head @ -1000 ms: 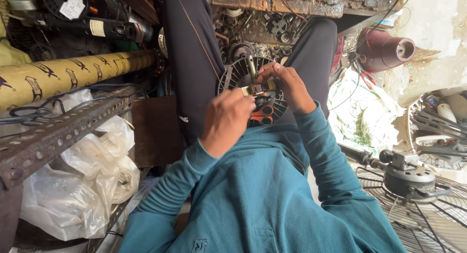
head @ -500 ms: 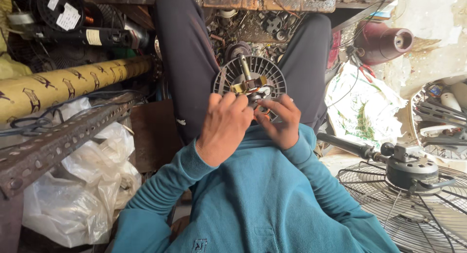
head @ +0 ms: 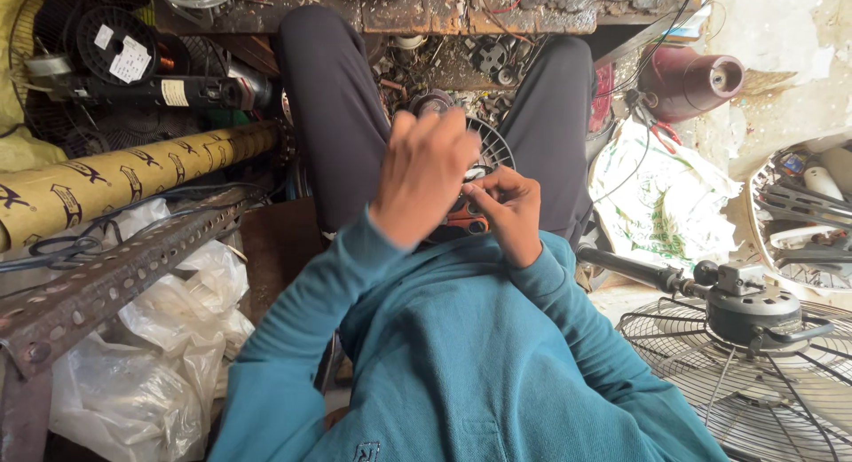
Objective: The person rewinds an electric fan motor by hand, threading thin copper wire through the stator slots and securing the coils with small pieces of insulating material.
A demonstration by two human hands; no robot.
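Motor (head: 493,145) is being pinched by the right hand (head: 506,209) on the lap; left hand (head: 424,173) is being held above it, loosely curled, grip can't be told.

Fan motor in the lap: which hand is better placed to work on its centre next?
Probably the right hand: its fingertips pinch at the fan motor centre. The left hand is raised above it, covering it.
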